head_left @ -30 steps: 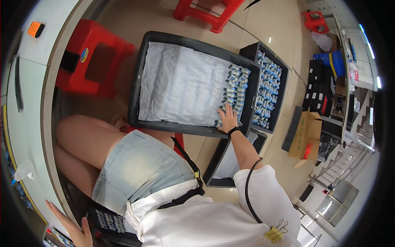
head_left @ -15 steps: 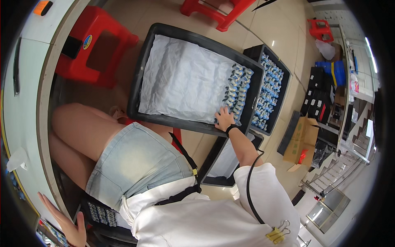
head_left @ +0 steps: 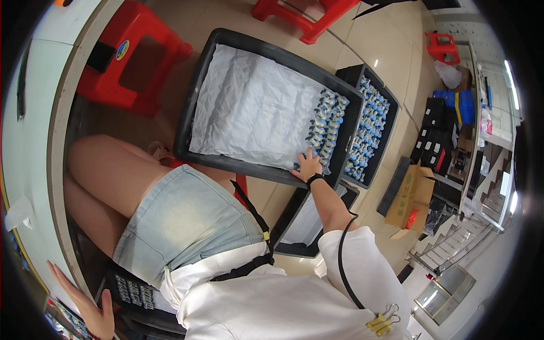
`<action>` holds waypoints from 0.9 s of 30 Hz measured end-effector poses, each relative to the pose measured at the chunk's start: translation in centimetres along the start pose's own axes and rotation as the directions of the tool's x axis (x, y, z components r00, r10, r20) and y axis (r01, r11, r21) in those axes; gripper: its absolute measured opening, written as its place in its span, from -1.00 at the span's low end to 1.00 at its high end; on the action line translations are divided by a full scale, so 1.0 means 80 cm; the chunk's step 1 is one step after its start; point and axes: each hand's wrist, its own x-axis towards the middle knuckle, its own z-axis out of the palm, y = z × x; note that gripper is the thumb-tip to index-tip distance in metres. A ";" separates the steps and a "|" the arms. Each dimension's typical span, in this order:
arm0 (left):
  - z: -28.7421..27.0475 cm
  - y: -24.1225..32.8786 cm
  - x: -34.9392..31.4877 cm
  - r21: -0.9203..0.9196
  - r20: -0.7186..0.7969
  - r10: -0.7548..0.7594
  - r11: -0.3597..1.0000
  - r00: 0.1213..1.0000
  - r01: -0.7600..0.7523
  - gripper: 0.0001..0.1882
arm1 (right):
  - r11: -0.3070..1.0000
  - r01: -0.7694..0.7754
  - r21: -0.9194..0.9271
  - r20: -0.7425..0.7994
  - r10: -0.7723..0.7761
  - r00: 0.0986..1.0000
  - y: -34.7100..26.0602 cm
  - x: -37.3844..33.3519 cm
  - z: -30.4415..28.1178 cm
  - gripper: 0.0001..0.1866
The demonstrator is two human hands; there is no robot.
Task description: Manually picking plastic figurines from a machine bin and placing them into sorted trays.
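A black tray (head_left: 190,122) lined with crumpled white paper (head_left: 255,107) lies in front of me. Rows of small blue, white and dark figurines (head_left: 328,122) stand along its right end. Over the tray's near edge my right hand (head_left: 310,165) reaches in beside the near end of these rows. Its thumb and fingers close around a small figurine, of which only a dark bit shows between them. At the lower left my left hand (head_left: 90,309) is open and holds nothing, its fingers straight and thumb apart, by the edge of a white table (head_left: 42,164).
A second black tray (head_left: 388,113) full of similar figurines sits beyond the first. Under its near side is another paper-lined black tray (head_left: 303,249). Red stools (head_left: 136,62) stand at the far left and back. An open cardboard box (head_left: 411,195) rests on the floor at right.
My right hand has shifted slightly, its fingers a little more spread beside the figurines. My left hand stays open by the table. The whole view has turned slightly.
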 end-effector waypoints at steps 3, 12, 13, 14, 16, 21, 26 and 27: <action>0.001 -0.003 0.000 0.013 -0.001 0.023 1.000 1.000 -0.023 0.08 | 0.996 -0.081 -0.038 -0.010 0.081 0.997 -0.001 0.005 0.011 -0.47; 0.002 -0.005 0.000 -0.004 -0.006 0.014 1.000 1.000 -0.015 0.08 | 0.964 -0.070 0.258 -0.071 0.091 0.993 0.004 0.002 0.022 -0.48; 0.002 -0.006 0.000 -0.003 -0.007 0.014 1.000 1.000 -0.014 0.08 | 0.955 -0.069 0.287 -0.108 0.104 0.989 0.006 0.001 0.025 -0.51; 0.003 -0.009 0.000 -0.018 -0.008 0.023 1.000 1.000 -0.023 0.09 | 0.946 -0.067 0.317 -0.146 0.119 0.982 0.006 0.000 0.027 -0.54; 0.003 -0.009 0.000 -0.032 -0.011 0.033 0.999 0.999 -0.034 0.09 | 0.937 -0.070 0.343 -0.182 0.139 0.973 0.005 0.000 0.034 -0.57; 0.000 -0.004 0.001 -0.020 -0.005 -0.001 1.000 1.000 0.001 0.09 | 0.884 -0.104 0.455 -0.257 0.242 0.936 0.000 0.002 0.046 -0.66; 0.002 -0.003 -0.001 -0.019 -0.007 -0.014 1.000 1.000 0.014 0.09 | 0.879 -0.374 0.298 -0.147 0.429 0.891 -0.023 0.015 0.043 -0.53; 0.002 -0.001 -0.001 -0.024 0.000 -0.035 0.999 0.999 0.035 0.09 | 0.875 -0.379 0.302 -0.144 0.435 0.889 -0.021 0.019 0.048 -0.53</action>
